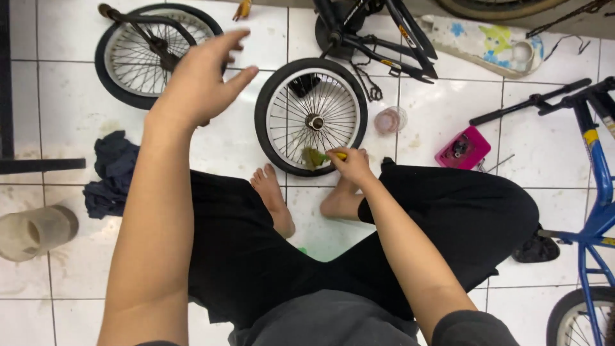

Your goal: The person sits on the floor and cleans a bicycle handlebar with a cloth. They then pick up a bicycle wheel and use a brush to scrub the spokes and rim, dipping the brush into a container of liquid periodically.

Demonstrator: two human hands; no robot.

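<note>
A small bicycle wheel (311, 117) lies flat on the white tiled floor (77, 109), just beyond the bare feet of a person sitting cross-legged. The right hand (351, 164) pinches a yellow-handled brush (321, 156), its green bristles resting on the near edge of the tyre. The left hand (202, 80) is raised with fingers spread wide, holding nothing, above a second wheel (150, 48) at far left. A pink box (462, 148) sits to the right, a blue bicycle frame (592, 192) beyond it.
</note>
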